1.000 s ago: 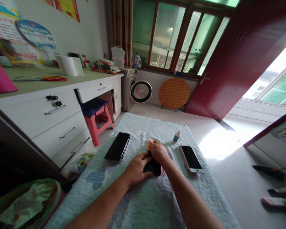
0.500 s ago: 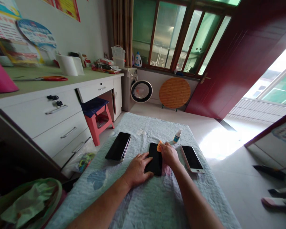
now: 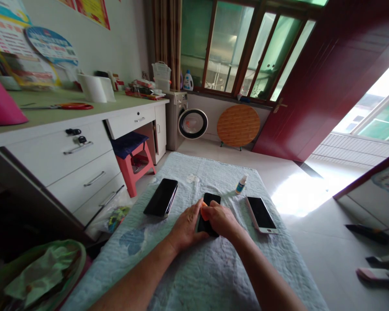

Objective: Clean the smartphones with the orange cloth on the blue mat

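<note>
A black smartphone lies flat on the quilted cloth in front of me. My left hand grips its left edge, with the thumb along the near end. Pinched in my right hand is a small orange cloth, pressed on the phone's screen near the left edge. Both hands cover much of that phone. To the left rests a larger dark phone; to the right, a white-framed phone with a dark screen. A small spray bottle stands upright beyond my right hand.
The quilted cloth covers the surface under the phones. Along the left are a white desk, a pink stool and a bin. A washing machine with its door open and a round wooden board stand at the back.
My right hand has moved the orange cloth from the phone's upper right edge across to its left side. My left hand's fingers have drawn off the screen to the phone's edge.
</note>
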`<control>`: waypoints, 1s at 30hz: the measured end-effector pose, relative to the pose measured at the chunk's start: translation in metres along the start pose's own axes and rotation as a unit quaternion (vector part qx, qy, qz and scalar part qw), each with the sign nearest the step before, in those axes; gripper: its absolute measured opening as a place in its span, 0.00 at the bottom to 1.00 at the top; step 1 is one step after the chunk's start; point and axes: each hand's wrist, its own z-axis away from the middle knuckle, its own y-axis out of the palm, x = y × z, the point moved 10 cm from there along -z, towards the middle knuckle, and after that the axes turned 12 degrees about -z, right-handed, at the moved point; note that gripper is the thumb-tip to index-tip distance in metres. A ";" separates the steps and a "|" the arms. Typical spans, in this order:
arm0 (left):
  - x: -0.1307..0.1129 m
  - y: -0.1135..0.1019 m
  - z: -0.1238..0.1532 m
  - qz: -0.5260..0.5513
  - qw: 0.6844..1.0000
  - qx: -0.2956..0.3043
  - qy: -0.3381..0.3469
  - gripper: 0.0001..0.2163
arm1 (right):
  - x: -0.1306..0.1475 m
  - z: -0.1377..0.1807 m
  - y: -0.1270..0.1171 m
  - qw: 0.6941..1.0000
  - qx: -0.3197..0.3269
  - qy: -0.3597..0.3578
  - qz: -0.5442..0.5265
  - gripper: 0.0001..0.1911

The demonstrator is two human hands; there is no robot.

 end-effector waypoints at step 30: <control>0.002 0.003 -0.003 -0.050 0.998 0.032 -0.022 0.37 | -0.004 0.031 0.001 0.991 -0.019 -0.059 -0.115 0.14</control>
